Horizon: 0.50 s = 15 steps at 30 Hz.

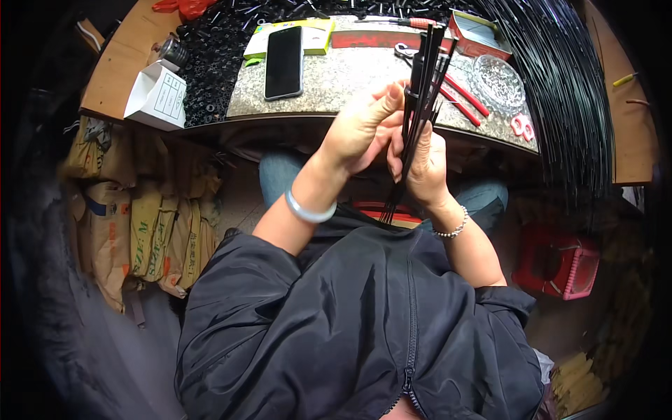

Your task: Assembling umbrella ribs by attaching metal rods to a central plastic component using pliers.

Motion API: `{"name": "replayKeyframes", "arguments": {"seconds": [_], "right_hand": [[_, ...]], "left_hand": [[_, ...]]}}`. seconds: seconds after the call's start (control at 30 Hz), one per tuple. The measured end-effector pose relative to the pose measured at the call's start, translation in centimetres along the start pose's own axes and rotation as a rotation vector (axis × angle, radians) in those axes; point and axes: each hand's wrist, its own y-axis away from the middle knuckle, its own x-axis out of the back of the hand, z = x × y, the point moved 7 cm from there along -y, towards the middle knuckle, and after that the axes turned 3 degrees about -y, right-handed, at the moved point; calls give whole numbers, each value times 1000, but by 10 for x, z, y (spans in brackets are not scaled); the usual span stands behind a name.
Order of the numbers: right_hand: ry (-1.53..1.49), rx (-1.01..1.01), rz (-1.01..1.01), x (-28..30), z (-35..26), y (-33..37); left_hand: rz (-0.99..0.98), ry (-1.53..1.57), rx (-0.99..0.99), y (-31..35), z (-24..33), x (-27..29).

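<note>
A bundle of thin black strips (428,59) stands upright over my lap at the table's front edge, thicker at the top and thinning downward. My right hand (430,164) grips it around the middle, with the thumb along its right side. From the left, my left hand (357,133) reaches to the bundle's upper part. Its thumb and fingertips are pinched together against the strips, beside a small dark band; what they hold is hidden. A pale bangle (309,208) circles my left wrist, and a beaded bracelet (453,224) my right.
On the tabletop (336,84) lie a phone (283,63), red-handled pliers (465,98), a glass dish (498,82) and small red-handled scissors (521,127). Long black strips (567,91) hang over the right edge. Small black parts (210,70) cover the left. Sacks (108,231) and a red basket (560,266) stand below.
</note>
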Motion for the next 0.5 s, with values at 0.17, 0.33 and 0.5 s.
{"name": "replayKeyframes", "arguments": {"seconds": [0.17,0.33,0.5], "right_hand": [[49,153,226,10,2,7],[226,338,240,2,4,14],[-312,214,335,3,0,19]], "left_hand": [[485,-1073,-195,17,6,-59],[815,-1284,-339,14,15,-49],[635,-968,-256,17,15,-31]]}}
